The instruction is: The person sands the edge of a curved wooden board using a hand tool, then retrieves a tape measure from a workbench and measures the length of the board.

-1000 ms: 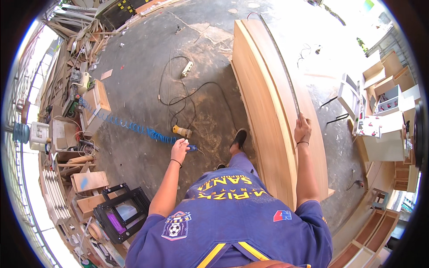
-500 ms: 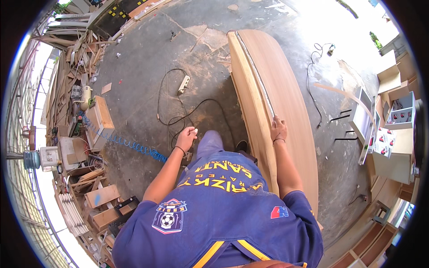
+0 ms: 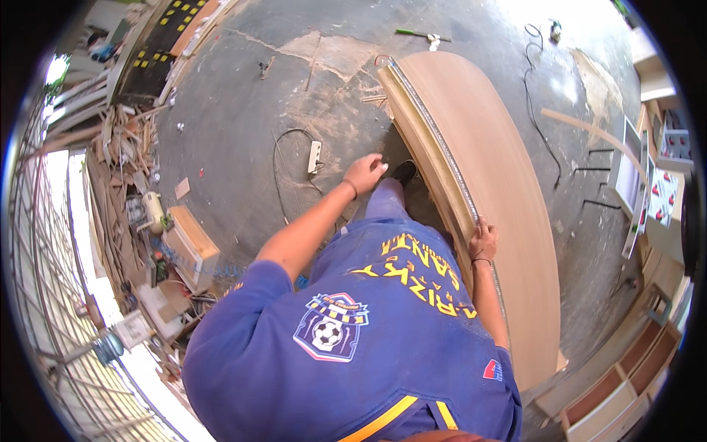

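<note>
A long curved wooden panel [image 3: 501, 169] with a pale, layered edge stands at my right side. A thin silvery strip [image 3: 442, 141], resembling a measuring tape, runs along its upper edge and continues past my wrist. My right hand [image 3: 484, 239] is closed on this strip, its fingers pressed against the panel's edge. Left of the panel, my left hand [image 3: 366, 174] hangs in the air above my leg, fingers curled together. Something small and pale shows at its fingertips, too small to name.
A white power strip [image 3: 314, 157] with a dark cable lies on the concrete floor at left. Wood scraps [image 3: 121, 169] pile along the left wall. Another cable [image 3: 532, 110] and a white board with black legs [image 3: 626, 166] are at right. A green tool [image 3: 422, 34] lies beyond the panel.
My left hand has moved right and forward, toward the panel. My right hand remains at the panel's edge, with more strip now visible behind it. The whole view has turned and shifted.
</note>
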Motion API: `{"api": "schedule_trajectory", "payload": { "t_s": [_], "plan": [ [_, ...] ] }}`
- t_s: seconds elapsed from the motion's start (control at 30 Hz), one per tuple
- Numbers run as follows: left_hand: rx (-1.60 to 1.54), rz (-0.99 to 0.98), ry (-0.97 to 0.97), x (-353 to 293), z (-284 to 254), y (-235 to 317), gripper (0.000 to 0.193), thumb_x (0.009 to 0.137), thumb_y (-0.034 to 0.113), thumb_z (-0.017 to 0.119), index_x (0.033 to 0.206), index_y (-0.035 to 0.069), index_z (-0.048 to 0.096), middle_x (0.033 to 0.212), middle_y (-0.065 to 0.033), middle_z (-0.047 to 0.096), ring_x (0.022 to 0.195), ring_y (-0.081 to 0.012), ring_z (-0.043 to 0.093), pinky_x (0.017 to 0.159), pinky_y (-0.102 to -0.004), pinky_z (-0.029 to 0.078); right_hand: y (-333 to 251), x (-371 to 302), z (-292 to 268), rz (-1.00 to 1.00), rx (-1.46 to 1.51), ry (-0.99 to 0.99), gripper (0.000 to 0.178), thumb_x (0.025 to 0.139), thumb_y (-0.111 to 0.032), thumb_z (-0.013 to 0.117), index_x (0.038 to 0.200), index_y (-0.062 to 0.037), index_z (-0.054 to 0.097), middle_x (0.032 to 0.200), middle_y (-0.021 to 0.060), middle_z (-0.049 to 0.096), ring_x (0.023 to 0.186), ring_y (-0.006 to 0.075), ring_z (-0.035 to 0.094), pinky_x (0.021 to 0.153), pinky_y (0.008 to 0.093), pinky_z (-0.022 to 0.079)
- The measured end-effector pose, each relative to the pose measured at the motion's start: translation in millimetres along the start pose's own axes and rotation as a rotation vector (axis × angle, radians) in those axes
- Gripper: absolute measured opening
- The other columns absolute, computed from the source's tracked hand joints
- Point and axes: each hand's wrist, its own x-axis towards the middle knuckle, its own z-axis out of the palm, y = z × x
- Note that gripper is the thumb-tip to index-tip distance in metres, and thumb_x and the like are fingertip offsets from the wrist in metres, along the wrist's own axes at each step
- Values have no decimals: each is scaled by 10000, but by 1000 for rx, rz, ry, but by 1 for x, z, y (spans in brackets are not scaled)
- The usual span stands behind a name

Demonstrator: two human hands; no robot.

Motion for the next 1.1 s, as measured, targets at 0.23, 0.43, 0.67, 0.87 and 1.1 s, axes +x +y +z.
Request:
{"api": "schedule_trajectory", "payload": {
  "t_s": [0.23, 0.43, 0.67, 0.87, 1.1],
  "plan": [
    [418, 475, -163, 145, -24, 24, 479, 798, 254, 534, 1205, 17, 444, 1253, -201, 415, 1175, -326, 384, 980, -382, 316, -15, -5, 13, 164, -236, 26, 397, 778, -113, 536, 1145, -263, 526, 930, 85, 494, 898, 264, 495, 775, 410, 419],
    [820, 608, -362, 194, -4, 26, 534, 808, 217, 485, 1298, 58, 345, 1395, -158, 236, 1297, -293, 222, 1047, -409, 226, -33, -9, 12, 196, -383, 65, 347, 807, -120, 504, 1124, -257, 537, 933, 71, 511, 921, 262, 502, 759, 395, 427],
    [822, 726, -388, 209, -10, 1, 581, 814, 195, 493, 1333, 50, 277, 1407, -171, 196, 1304, -311, 195, 1061, -393, 202, -41, -7, 17, 252, -313, 161, 443, 714, -44, 529, 1104, -254, 546, 986, 30, 518, 946, 238, 503, 779, 381, 426],
    [993, 686, -464, 206, -7, 11, 653, 825, 266, 485, 1369, 59, 187, 1441, -154, 92, 1334, -301, 91, 1060, -441, 173, -40, -11, 18, 332, -299, 242, 295, 709, -59, 508, 976, -166, 569, 931, 37, 533, 930, 230, 515, 749, 380, 426],
    [1017, 632, -478, 202, 0, 13, 707, 819, 305, 491, 1386, 81, 132, 1454, -129, 33, 1343, -287, 32, 1059, -474, 141, -35, -15, 18, 427, -333, 175, 158, 756, -106, 489, 894, -133, 561, 903, 45, 533, 927, 244, 519, 725, 396, 419]
  ]
}}
